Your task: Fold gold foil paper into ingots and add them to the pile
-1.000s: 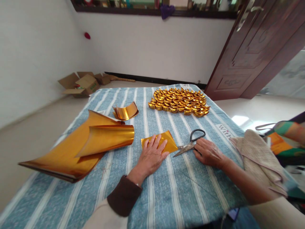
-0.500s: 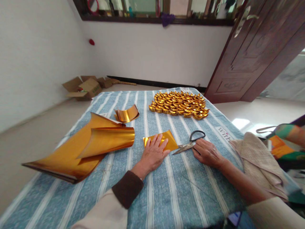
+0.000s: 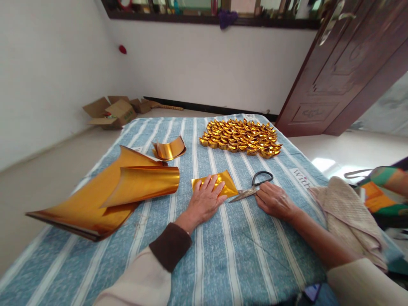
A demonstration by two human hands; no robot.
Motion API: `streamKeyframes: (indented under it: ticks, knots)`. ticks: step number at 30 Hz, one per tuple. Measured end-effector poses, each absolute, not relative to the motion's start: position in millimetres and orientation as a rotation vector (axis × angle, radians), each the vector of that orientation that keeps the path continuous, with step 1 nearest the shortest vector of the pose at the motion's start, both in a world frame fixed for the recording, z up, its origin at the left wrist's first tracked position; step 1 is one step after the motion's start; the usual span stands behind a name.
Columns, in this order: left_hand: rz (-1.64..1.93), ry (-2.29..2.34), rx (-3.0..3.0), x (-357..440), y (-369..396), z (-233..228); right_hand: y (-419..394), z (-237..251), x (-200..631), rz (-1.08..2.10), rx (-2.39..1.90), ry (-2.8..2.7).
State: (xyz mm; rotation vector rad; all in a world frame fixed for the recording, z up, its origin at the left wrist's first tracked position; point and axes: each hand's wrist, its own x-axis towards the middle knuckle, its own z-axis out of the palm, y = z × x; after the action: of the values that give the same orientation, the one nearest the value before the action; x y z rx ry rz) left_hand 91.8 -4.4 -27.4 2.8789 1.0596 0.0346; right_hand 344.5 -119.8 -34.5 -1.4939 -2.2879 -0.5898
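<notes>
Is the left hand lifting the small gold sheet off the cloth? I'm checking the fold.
No, the left hand lies flat on the small gold sheet, pressing it onto the striped cloth.

Your left hand [image 3: 205, 199] lies flat, palm down, fingers spread forward. Your right hand [image 3: 274, 200] rests loosely curled, knuckles up, its forearm bare.

A room in a private home — white plastered walls, a dark panelled wooden door [image 3: 344, 72] ajar at right, a window ledge [image 3: 210, 17] crowded with bottles, opened cardboard boxes [image 3: 110, 112] on the bare floor — with a bed under a blue striped sheet [image 3: 223, 255] serving as worktable.
</notes>
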Motion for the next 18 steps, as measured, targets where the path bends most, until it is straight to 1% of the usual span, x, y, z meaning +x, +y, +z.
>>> streamKeyframes:
  ticks: [18]
  knots:
    - [0.010,1.054,2.870,94.4,-8.8,-18.5,-122.3,-35.9,348.2,-0.603,-1.408,-2.337]
